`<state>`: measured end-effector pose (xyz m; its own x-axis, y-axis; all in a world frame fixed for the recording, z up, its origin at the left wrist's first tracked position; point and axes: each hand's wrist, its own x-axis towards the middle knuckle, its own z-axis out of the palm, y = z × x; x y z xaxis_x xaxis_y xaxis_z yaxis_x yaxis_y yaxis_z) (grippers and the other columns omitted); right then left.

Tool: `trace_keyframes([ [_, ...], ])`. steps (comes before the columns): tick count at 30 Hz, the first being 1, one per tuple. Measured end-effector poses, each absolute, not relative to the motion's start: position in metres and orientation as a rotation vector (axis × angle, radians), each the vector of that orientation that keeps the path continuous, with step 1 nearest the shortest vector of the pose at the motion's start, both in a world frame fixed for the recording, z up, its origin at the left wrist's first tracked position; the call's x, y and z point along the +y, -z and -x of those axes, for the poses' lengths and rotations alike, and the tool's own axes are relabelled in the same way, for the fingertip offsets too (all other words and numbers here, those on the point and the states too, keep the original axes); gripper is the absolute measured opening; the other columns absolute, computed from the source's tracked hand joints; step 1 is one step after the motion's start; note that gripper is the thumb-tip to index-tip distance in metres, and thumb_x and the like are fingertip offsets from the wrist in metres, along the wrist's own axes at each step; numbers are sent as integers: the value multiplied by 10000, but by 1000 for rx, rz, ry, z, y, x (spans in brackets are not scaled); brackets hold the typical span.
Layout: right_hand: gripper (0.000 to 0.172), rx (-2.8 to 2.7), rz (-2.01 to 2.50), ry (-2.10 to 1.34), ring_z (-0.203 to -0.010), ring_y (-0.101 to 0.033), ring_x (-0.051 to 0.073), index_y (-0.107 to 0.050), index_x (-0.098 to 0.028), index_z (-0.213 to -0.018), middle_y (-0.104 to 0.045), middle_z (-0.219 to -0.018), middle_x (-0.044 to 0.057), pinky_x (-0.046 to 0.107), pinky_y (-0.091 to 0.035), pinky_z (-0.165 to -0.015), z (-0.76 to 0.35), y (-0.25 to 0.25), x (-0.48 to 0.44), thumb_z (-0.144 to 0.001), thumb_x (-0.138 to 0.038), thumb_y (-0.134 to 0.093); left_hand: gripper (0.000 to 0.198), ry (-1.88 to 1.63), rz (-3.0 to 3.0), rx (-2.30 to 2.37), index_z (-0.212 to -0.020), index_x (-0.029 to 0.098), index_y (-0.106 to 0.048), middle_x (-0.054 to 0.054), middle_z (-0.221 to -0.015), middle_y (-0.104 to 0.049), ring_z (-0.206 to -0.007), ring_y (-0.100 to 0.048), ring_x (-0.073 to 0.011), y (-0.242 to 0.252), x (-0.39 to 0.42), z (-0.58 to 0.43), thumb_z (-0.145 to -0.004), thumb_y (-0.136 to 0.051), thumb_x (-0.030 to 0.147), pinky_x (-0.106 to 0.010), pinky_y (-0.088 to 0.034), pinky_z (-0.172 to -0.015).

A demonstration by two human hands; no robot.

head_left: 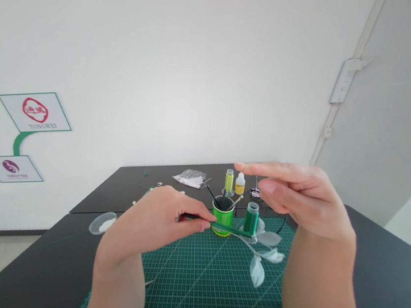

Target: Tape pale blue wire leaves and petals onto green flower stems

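My left hand point(156, 222) pinches a green-wrapped artificial flower stem point(232, 229) between thumb and fingers. The stem points right, nearly level, above the mat. At its right end hang several pale, translucent petals or leaves point(257, 271) on thin pale stalks. My right hand point(297, 191) is raised above and to the right of the stem, apart from it. Its index finger stretches left and its thumb lies below, with a gap between their tips; I see nothing held there. A green thread spool point(251, 219) stands behind the stem's right end.
A green gridded cutting mat point(205, 282) covers part of the black table point(57, 246). Behind the stem stand a green can point(222, 221) of tools, a yellow-green thread spool point(228, 181) and a small glue bottle point(239, 183). A plastic bag point(191, 178) and a clear dish point(98, 223) lie leftward.
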<state>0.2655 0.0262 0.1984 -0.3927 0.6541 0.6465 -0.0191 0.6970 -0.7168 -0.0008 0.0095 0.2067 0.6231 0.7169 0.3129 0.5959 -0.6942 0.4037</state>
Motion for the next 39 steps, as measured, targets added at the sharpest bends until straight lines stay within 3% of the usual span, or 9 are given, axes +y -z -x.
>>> trace_keyframes([
  [3,286,-1849,534,-710,-489,-296,101,-796,-391,-1268,-681,-776,29,275,-243,-406,-262,-199,34,-1028,-376,-642,190,-698,-2640,1001,-1002,339,-855,40,-825,-830,-617,-718,-143,-206,5,1,-967,-688,256,-241,-512,-594],
  [7,310,-1834,614,-647,-516,-297,114,-791,-337,-1289,-350,-548,-46,260,-243,-458,-256,-200,46,-1050,-302,-596,185,-746,-2683,1026,-1022,328,-843,44,-856,-834,-644,-722,-142,-205,-2,0,-988,-683,241,-258,-509,-622],
  [16,386,-1860,746,-724,-534,-267,114,-728,-245,-1393,-266,-575,-68,257,-192,-480,-242,-192,72,-1068,-356,-550,89,-1112,-2720,1029,-939,270,-768,72,-734,-761,-557,-637,-94,-211,-20,2,-990,-696,260,-223,-458,-527],
  [22,322,-2064,705,-731,-568,-335,108,-821,-222,-1204,-453,-636,-24,256,-267,-503,-238,-194,74,-1021,-270,-561,62,-2002,-2208,1436,-945,302,-775,50,-808,-800,-592,-663,-121,-209,-21,-1,-974,-722,318,-257,-508,-551],
  [27,346,-2319,691,-810,-592,-450,111,-832,-190,-1147,-708,-818,54,263,-334,-496,-241,-204,54,-1014,-255,-519,142,-2047,-2124,1430,-1069,280,-796,14,-825,-815,-704,-740,-151,-207,0,-3,-978,-709,347,-253,-557,-605],
  [31,358,-2351,673,-792,-529,-448,111,-772,-207,-1273,-635,-656,0,267,-332,-477,-251,-206,43,-1059,-355,-527,146,-2051,-2069,1371,-1032,256,-811,2,-807,-803,-634,-693,-136,-208,11,-1,-976,-693,321,-239,-519,-552],
  [34,371,-2161,749,-675,-855,-675,183,-681,-235,-1332,-736,-952,59,297,-512,-669,-254,-205,43,-1047,-450,-579,129,-2035,-2003,1321,-1024,255,-800,13,-749,-769,-533,-574,-107,-210,16,2,-967,-698,310,-229,-421,-465],
  [36,342,-1943,813,-527,-1172,-653,242,-647,-240,-1259,-700,-1259,98,382,-543,-935,-251,-203,45,-1031,-489,-592,117,-1995,-1991,1261,-1009,251,-796,12,-728,-751,-521,-533,-104,-211,18,2,-961,-705,307,-229,-392,-448],
  [39,317,-1693,892,-353,-1344,-573,294,-604,-243,-1216,-632,-1405,108,514,-436,-1159,-243,-201,47,-999,-474,-619,120,-1926,-2004,1189,-1007,246,-797,7,-719,-741,-527,-542,-109,-210,22,-1,-958,-702,300,-231,-406,-458],
])
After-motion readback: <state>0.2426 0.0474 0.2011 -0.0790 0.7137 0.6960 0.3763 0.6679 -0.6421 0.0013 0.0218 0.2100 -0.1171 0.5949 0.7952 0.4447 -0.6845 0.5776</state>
